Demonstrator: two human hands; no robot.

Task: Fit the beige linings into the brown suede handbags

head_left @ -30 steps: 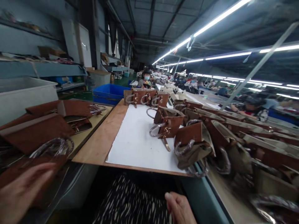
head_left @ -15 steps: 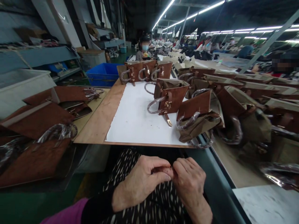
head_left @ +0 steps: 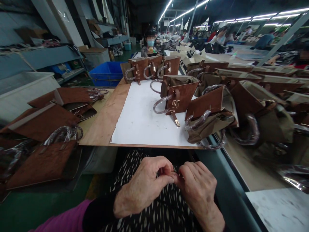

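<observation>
My left hand (head_left: 142,185) and my right hand (head_left: 199,187) meet over my lap, above black cloth with white marks (head_left: 156,212). Both have curled fingers, and the fingertips pinch together between them; what they pinch is too small to make out. Just beyond them lies a white sheet (head_left: 145,122) on a wooden board (head_left: 106,119). A brown handbag with a wrapped handle and gold clasp (head_left: 177,98) stands on the sheet. Another brown bag (head_left: 207,117) leans over at the board's right corner.
Three brown bags (head_left: 151,67) stand at the far end of the board. More flat brown bags (head_left: 41,125) lie on the left table. A row of bags (head_left: 260,106) runs along the right line. A blue crate (head_left: 106,74) and a seated person (head_left: 149,45) are farther back.
A second ago my left hand was low at the left and my right hand at the bottom edge. They have come together over my lap, fingertips pinched. The view has tilted down.
</observation>
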